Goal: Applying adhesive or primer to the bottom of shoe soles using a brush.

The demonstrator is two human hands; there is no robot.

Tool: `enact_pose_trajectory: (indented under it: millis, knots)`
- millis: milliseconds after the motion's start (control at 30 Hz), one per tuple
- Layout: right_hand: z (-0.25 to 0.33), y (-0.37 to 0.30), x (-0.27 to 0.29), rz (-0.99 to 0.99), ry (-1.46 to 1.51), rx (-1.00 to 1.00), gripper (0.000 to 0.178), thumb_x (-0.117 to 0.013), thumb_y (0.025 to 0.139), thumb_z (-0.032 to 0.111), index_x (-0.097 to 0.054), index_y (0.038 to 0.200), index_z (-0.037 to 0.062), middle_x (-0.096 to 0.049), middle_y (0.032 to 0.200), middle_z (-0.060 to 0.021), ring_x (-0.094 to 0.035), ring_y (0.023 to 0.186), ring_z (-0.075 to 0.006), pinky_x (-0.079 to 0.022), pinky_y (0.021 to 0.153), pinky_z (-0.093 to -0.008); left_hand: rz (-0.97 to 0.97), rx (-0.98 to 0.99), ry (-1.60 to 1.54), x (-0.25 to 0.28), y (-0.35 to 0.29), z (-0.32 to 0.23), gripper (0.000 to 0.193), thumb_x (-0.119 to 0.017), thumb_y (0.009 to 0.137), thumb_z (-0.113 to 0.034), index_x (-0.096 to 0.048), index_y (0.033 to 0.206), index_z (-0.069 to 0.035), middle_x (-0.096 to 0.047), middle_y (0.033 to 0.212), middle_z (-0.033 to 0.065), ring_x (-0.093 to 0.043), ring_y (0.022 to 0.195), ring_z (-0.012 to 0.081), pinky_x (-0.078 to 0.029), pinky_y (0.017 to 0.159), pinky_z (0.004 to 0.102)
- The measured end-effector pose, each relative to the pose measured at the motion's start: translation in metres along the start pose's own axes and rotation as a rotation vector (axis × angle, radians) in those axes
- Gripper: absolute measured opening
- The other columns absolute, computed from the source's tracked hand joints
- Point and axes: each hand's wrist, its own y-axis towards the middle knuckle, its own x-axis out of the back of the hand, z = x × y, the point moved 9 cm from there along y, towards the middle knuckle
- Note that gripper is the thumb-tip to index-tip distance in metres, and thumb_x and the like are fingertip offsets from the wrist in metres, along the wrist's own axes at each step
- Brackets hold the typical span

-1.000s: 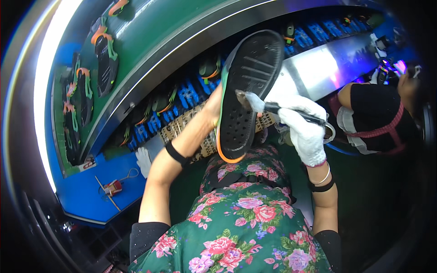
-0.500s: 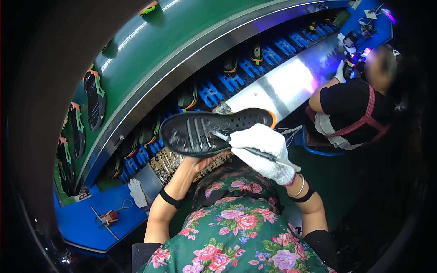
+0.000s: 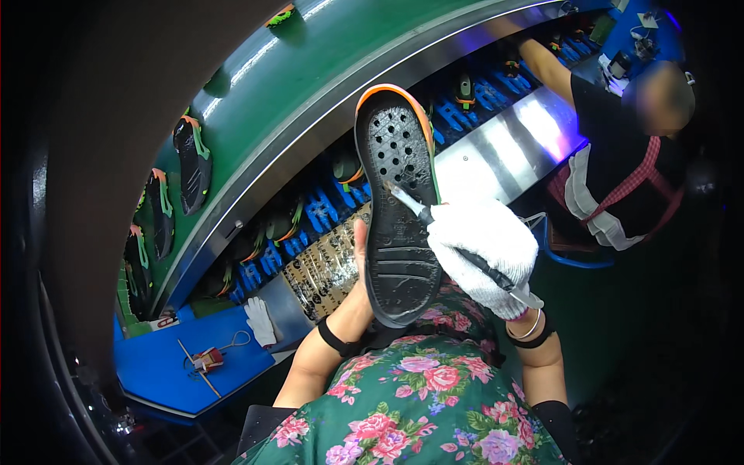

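Note:
A black shoe sole [image 3: 404, 225] stands lengthwise in front of me, its inner face turned up. Round holes dot its far end, which has an orange rim; ridges cross the near part, and the surface looks wet in places. My bare left hand [image 3: 353, 298] holds it from the left edge and beneath, thumb along the side, other fingers hidden. In a white knit glove, my right hand [image 3: 484, 246] is closed round a brush [image 3: 415, 205] with a dark handle. The brush tip touches the sole just below the holes.
Beyond lies a green conveyor [image 3: 341, 50] carrying several soles [image 3: 192, 167], with a metal edge. Below it run blue racks [image 3: 322, 209] holding shoe parts. A white glove [image 3: 260, 322] lies near a blue table [image 3: 167, 364]. At right, a person [image 3: 620, 147] reaches toward the conveyor.
The sole has turned from lying crosswise to lengthwise, orange end now far. The brush has moved from the ridges to near the holes. The co-worker's arm now reaches toward the conveyor.

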Motion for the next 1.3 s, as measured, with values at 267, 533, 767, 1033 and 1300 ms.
enact_pose_trajectory:
  millis: [267,533,767,1033,1300]
  knots:
    - [0.025,-0.006,-0.012,0.035,-0.283,0.171,0.031,-0.082,0.081,0.002,-0.082,0.112,0.0081,-0.081,0.111,-0.0111,-0.078,0.097,-0.028,-0.06,0.085,-0.0402,-0.207,-0.006,0.286,-0.017,-0.019,0.026,0.108,-0.06,0.089,-0.083,-0.031,0.167,-0.014,-0.039,0.169,0.0152,-0.039,0.154,0.0386,-0.027,0.128,0.0622]
    - [0.026,-0.023,-0.042,0.182,-0.155,0.122,0.045,-0.076,0.089,0.01,-0.071,0.134,0.0057,-0.073,0.131,-0.0145,-0.071,0.114,-0.029,-0.056,0.096,-0.0402,0.15,0.097,-0.131,-0.008,-0.034,0.042,0.092,-0.057,0.097,-0.073,-0.039,0.165,-0.013,-0.048,0.163,0.0168,-0.049,0.148,0.0382,-0.035,0.126,0.0599]
    - [0.01,0.0,-0.03,0.088,-0.113,0.175,0.039,-0.079,0.083,0.008,-0.077,0.122,0.005,-0.077,0.121,-0.0135,-0.074,0.104,-0.0296,-0.058,0.085,-0.0414,0.046,0.014,-0.039,0.012,-0.014,0.02,0.091,-0.055,0.098,-0.074,-0.04,0.164,-0.013,-0.05,0.161,0.0166,-0.052,0.145,0.0374,-0.039,0.124,0.0586]
    - [-0.02,0.007,-0.024,0.011,-0.076,0.095,0.033,-0.081,0.083,0.009,-0.078,0.116,0.0069,-0.078,0.116,-0.0119,-0.073,0.104,-0.03,-0.057,0.09,-0.0416,-0.034,-0.049,0.076,0.01,0.007,-0.002,0.087,-0.047,0.101,-0.075,-0.045,0.161,-0.012,-0.053,0.158,0.0172,-0.054,0.143,0.0361,-0.042,0.121,0.0568]
    - [-0.026,0.012,-0.032,-0.041,0.299,-0.007,0.021,-0.086,0.078,0.003,-0.082,0.098,0.0048,-0.081,0.101,-0.012,-0.078,0.087,-0.0261,-0.061,0.08,-0.0378,0.149,-0.032,-0.191,-0.02,0.019,-0.012,0.101,-0.053,0.088,-0.088,-0.054,0.149,-0.007,-0.057,0.152,0.0176,-0.054,0.141,0.0379,-0.042,0.12,0.0574]
